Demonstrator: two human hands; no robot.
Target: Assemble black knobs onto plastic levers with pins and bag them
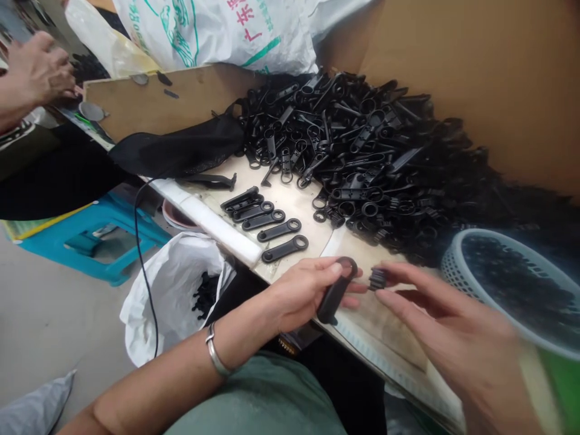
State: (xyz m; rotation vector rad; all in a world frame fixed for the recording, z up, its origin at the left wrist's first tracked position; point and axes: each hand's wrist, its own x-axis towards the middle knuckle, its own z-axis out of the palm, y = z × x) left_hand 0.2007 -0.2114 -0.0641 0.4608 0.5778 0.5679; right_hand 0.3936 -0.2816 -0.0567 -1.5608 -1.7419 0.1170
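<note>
My left hand [308, 290] is closed on a black plastic lever [336, 293], gripped between thumb and fingers with its ring end up. Just to the right, my right hand [435, 320] pinches a small black ribbed ring [377, 278] by its edges. The ring and the lever are close together but apart. Beyond my left hand, several similar black levers [285, 248] lie side by side in a row along the table edge. A large heap of black plastic parts [362, 145] rises behind both hands.
A light blue plastic basket [466, 260] of dark parts stands at the right. A white-lined bin [154, 314] sits below the table, near a blue stool [90, 241]. Black cloth [181, 148] lies at the left; another person's hand [43, 69] is beyond it.
</note>
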